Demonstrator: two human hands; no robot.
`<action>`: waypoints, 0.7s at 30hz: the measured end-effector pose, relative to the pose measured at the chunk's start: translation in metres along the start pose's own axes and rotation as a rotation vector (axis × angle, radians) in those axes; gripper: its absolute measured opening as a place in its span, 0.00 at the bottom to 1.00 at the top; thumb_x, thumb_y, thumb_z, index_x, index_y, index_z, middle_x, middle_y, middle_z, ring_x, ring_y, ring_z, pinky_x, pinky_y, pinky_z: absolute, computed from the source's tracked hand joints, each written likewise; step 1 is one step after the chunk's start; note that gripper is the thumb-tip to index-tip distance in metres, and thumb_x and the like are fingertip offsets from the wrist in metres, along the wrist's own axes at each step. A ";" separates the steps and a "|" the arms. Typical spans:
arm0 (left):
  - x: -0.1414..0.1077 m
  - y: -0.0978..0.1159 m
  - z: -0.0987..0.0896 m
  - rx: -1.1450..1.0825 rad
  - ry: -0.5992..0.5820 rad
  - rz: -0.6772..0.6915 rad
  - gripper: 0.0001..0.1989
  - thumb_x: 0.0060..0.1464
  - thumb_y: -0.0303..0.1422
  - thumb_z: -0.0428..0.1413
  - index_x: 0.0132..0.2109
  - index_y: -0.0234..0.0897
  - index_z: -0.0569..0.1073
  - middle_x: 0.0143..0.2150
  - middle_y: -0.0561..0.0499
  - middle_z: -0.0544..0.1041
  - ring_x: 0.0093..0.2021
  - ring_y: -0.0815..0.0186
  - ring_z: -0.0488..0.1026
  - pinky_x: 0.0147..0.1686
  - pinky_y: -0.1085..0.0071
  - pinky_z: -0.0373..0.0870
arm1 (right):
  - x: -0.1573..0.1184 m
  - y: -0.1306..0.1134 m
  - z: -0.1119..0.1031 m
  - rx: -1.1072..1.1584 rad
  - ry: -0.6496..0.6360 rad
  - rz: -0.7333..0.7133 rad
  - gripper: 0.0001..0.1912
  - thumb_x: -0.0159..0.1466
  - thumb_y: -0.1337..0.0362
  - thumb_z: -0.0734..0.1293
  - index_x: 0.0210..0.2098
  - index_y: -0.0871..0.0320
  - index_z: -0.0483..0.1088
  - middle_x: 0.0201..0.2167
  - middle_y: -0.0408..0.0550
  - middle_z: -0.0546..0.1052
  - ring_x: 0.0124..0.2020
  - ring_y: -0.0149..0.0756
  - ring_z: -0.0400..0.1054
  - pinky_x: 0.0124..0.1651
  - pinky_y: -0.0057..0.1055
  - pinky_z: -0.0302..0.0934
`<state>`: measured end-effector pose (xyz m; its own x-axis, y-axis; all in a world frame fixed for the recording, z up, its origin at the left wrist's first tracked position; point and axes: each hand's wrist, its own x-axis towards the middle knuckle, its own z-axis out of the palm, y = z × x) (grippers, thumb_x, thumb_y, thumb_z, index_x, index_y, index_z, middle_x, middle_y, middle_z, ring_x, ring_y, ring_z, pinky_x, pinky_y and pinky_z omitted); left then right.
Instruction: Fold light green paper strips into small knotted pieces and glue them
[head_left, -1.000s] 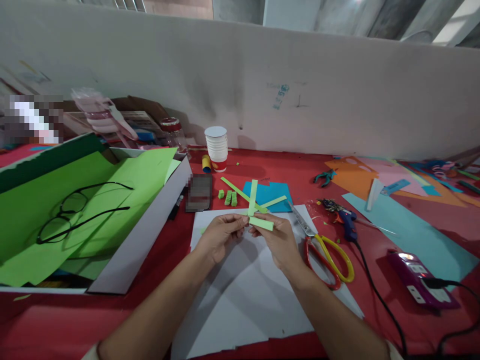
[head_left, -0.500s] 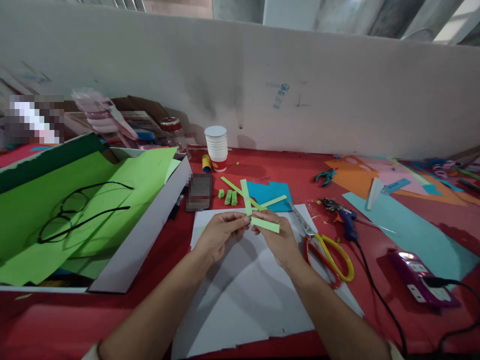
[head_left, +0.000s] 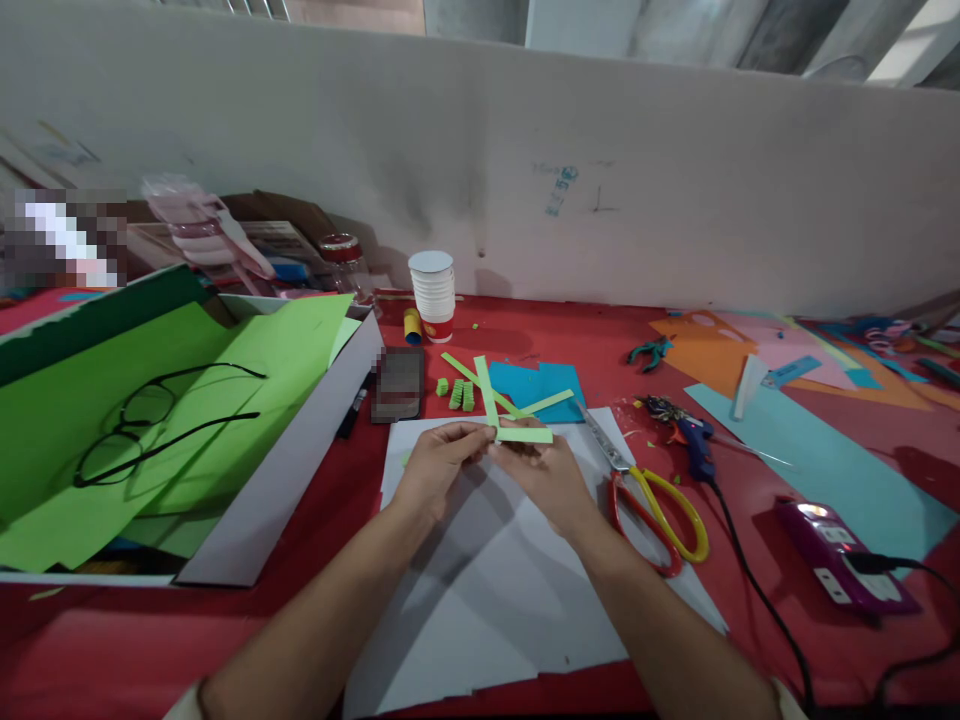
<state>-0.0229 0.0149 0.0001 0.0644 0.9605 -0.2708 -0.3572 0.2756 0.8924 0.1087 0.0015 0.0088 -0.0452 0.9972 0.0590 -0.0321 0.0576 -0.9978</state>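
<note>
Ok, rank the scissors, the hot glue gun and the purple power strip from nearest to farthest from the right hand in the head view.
From the right hand:
1. Scissors, just to its right.
2. Hot glue gun, right of the scissors.
3. Purple power strip, farther right and closer to the camera.

The light is rather dim, brighter at the upper right, soft shadows fall on the flat white paper sheets (head_left: 487, 610), and coarse pixels hide a left-side patch.
</note>
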 end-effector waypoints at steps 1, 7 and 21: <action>-0.001 0.000 0.001 0.001 -0.003 -0.005 0.07 0.38 0.34 0.65 0.25 0.34 0.77 0.22 0.53 0.73 0.23 0.73 0.64 0.28 0.74 0.60 | 0.000 0.002 0.001 0.022 0.018 0.010 0.06 0.53 0.65 0.68 0.31 0.57 0.74 0.27 0.43 0.75 0.29 0.33 0.67 0.34 0.30 0.63; -0.001 0.006 0.000 -0.131 -0.051 -0.145 0.12 0.44 0.38 0.62 0.31 0.33 0.76 0.26 0.49 0.74 0.28 0.69 0.70 0.30 0.73 0.65 | 0.002 0.007 0.002 0.088 0.105 0.083 0.06 0.54 0.63 0.67 0.27 0.60 0.74 0.22 0.44 0.74 0.25 0.31 0.66 0.30 0.29 0.62; -0.001 0.006 -0.005 -0.047 -0.130 -0.080 0.08 0.42 0.34 0.63 0.28 0.34 0.76 0.24 0.53 0.74 0.25 0.73 0.68 0.29 0.74 0.62 | 0.001 0.004 0.001 0.143 0.029 0.262 0.13 0.52 0.56 0.70 0.22 0.62 0.74 0.19 0.45 0.74 0.22 0.30 0.66 0.30 0.29 0.62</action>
<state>-0.0299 0.0158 0.0043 0.2132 0.9333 -0.2890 -0.3890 0.3524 0.8511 0.1078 0.0030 0.0053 -0.0418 0.9783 -0.2031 -0.1634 -0.2072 -0.9646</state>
